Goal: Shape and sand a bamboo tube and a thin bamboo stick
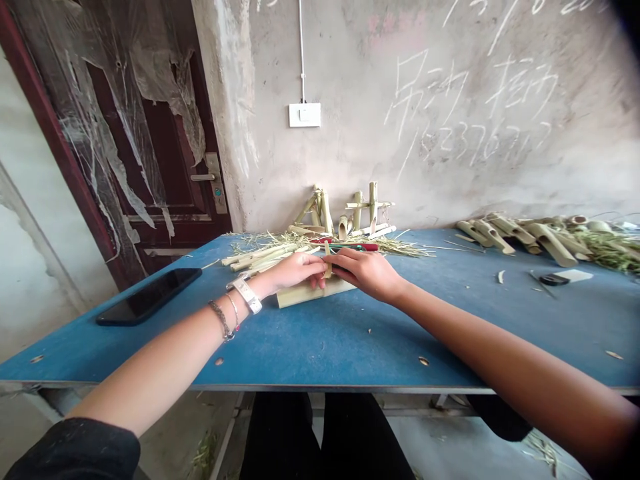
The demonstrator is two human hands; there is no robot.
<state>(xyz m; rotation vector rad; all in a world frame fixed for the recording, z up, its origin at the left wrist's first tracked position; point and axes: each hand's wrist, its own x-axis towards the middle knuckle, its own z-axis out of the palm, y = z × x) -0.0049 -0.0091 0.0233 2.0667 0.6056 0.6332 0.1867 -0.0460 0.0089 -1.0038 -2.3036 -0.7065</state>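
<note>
A bare plaster wall [425, 167] with white handwriting stands behind a blue table [310, 353], and a dark red door [165, 160] hung with torn plastic is at the left. Near the middle of the table, the left hand [300, 269] and right hand [369, 272] meet around a small upright bamboo strip [327, 252], the grip of each closed on it with the fingertips close together. The strip stands over a split bamboo piece [297, 295] lying lengthwise under the hands; whether the two touch is hidden by the fingers. Thin bamboo sticks [260, 257] lie just behind the left hand, a black phone [150, 297] lies well to its left, and cut bamboo tubes [550, 243] are heaped at the far right
</note>
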